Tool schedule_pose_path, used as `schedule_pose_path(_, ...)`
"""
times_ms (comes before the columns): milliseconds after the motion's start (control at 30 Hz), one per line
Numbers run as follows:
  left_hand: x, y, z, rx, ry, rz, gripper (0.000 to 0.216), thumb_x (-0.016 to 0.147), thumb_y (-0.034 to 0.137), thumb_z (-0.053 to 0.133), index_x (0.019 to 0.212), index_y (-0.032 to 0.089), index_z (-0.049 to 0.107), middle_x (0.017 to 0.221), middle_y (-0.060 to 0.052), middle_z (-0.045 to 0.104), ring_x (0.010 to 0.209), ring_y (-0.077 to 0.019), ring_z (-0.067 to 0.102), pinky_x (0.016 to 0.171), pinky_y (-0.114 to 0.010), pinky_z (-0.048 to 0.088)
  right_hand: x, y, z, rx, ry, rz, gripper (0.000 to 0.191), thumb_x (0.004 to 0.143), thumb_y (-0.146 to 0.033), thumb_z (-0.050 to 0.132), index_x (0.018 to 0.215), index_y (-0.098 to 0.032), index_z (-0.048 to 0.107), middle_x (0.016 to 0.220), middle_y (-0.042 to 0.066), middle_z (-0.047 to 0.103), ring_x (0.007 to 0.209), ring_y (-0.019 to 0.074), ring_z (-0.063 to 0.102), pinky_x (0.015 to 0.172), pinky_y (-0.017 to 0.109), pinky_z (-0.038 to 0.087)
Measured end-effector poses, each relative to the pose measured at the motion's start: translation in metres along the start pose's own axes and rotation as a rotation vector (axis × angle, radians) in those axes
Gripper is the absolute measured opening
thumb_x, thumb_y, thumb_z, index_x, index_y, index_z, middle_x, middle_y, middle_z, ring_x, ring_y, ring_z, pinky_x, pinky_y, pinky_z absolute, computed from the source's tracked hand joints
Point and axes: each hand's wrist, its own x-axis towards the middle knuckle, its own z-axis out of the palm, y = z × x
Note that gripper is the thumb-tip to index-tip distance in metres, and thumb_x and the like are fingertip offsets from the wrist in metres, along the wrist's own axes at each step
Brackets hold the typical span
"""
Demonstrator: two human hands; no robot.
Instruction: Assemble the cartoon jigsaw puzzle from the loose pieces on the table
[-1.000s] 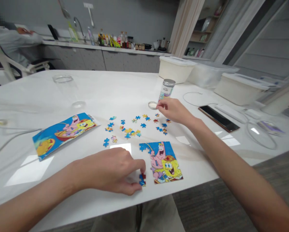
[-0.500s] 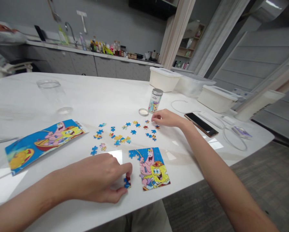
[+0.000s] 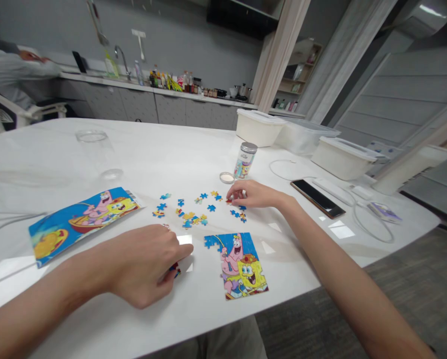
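Note:
A partly joined jigsaw puzzle with a pink and a yellow cartoon figure lies near the table's front edge. To its left, my left hand has its thumb and fingers closed around a dark blue and red puzzle piece, mostly hidden under the hand. Its index finger points right. Farther back, my right hand pinches at a small red puzzle piece, partly covered by the fingertips. Loose puzzle pieces lie scattered between the hands. At the left lies a bent picture sheet of the same figures.
A jar with a silver lid stands behind my right hand, beside a round lid. A clear glass jar is at the back left. Rightward are a phone, cables and white boxes. A person sits far left.
My left hand has drawn left, away from the joined puzzle, with its piece. My right hand has shifted left onto the red piece. The whole view has turned slightly.

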Motion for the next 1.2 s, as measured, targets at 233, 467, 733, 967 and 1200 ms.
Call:
schedule_pose_path(233, 0.003, 0.004, 0.000, -0.006, -0.015, 0.006, 0.006, 0.073, 0.022, 0.049, 0.069, 0.021, 0.054, 0.057, -0.002, 0.061, 0.047, -0.0185, 0.052, 0.051, -0.033, 0.036, 0.001, -0.004, 0.002, 0.071, -0.035, 0.055, 0.016, 0.082, -0.019, 0.059, 0.096, -0.015, 0.066, 0.089, 0.007, 0.066, 0.075, 0.0154, 0.058, 0.069, 0.030, 0.048)
schedule_pose_path(467, 0.003, 0.006, -0.001, 0.004, -0.046, 0.014, 0.010, 0.075, 0.026, 0.049, 0.071, 0.022, 0.057, 0.059, -0.003, 0.063, 0.048, -0.0196, 0.054, 0.051, -0.035, 0.039, 0.001, -0.003, 0.005, 0.077, 0.006, 0.087, 0.010, 0.079, -0.022, 0.063, 0.081, -0.019, 0.053, 0.076, 0.002, 0.061, 0.067, 0.0135, 0.055, 0.063, 0.028, 0.044)
schedule_pose_path(733, 0.006, 0.005, 0.001, 0.049, 0.009, 0.026, 0.014, 0.080, 0.026, 0.050, 0.068, 0.021, 0.057, 0.053, -0.002, 0.060, 0.044, -0.0166, 0.050, 0.047, -0.031, 0.034, 0.002, -0.007, 0.006, 0.043, 0.017, 0.075, 0.005, 0.080, -0.021, 0.061, 0.079, -0.019, 0.055, 0.071, 0.000, 0.060, 0.063, 0.0131, 0.054, 0.062, 0.029, 0.043)
schedule_pose_path(967, 0.013, 0.005, 0.006, 0.086, 0.065, 0.021, 0.024, 0.093, 0.025, 0.040, 0.085, 0.018, 0.062, 0.070, -0.005, 0.066, 0.059, -0.0172, 0.058, 0.058, -0.030, 0.045, 0.003, -0.001, 0.011, 0.022, 0.038, -0.001, 0.007, 0.076, -0.013, 0.056, 0.081, -0.018, 0.055, 0.074, 0.001, 0.059, 0.064, 0.0136, 0.053, 0.061, 0.028, 0.042)
schedule_pose_path(1200, 0.022, 0.028, 0.010, -0.219, 0.178, 0.352, 0.058, 0.091, 0.049, 0.050, 0.142, 0.024, 0.041, 0.156, -0.005, 0.037, 0.142, -0.0252, 0.033, 0.118, -0.040, 0.026, 0.005, 0.001, 0.019, 0.070, 0.100, -0.016, 0.008, 0.075, -0.012, 0.054, 0.079, -0.019, 0.053, 0.069, -0.002, 0.055, 0.060, 0.0127, 0.049, 0.059, 0.025, 0.039)
